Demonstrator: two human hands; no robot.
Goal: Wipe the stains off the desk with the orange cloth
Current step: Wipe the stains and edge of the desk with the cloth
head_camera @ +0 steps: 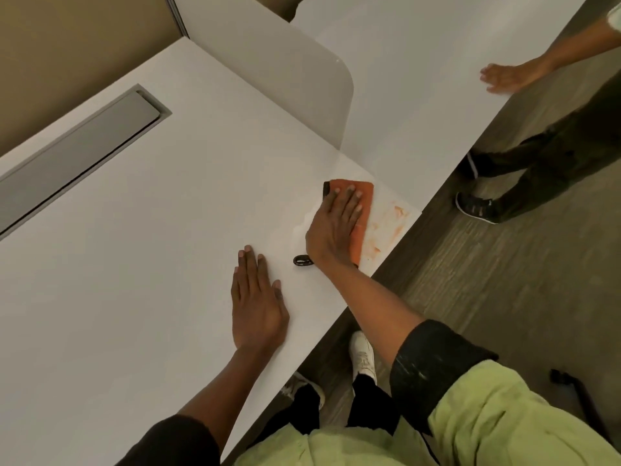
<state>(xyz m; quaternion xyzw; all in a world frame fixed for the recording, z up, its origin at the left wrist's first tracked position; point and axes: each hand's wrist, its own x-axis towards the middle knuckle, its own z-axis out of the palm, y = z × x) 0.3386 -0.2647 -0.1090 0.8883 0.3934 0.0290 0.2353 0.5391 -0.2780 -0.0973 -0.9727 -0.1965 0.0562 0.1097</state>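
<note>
No text, label, brand, number or sign can be read on anything shown.

the right hand [332, 227] lies flat, fingers spread, pressing the orange cloth [361, 210] onto the white desk [151, 247] near its front corner. just beside the cloth, toward the desk edge, smeared orange stains [389, 223] mark the surface. a small black loop [303, 260] lies on the desk, touching the right wrist. the left hand [257, 301] rests palm down on the bare desk, apart from the cloth, fingers straight. a grey cable-tray lid [77, 156] sits recessed toward the back of the desk. a rounded white divider panel [302, 72] stands at the desk's far side. beyond it, another person's hand [504, 77] touches the neighbouring desk [420, 79]; their dark shoes [475, 206] stand on the wood-look floor [504, 280].
</note>
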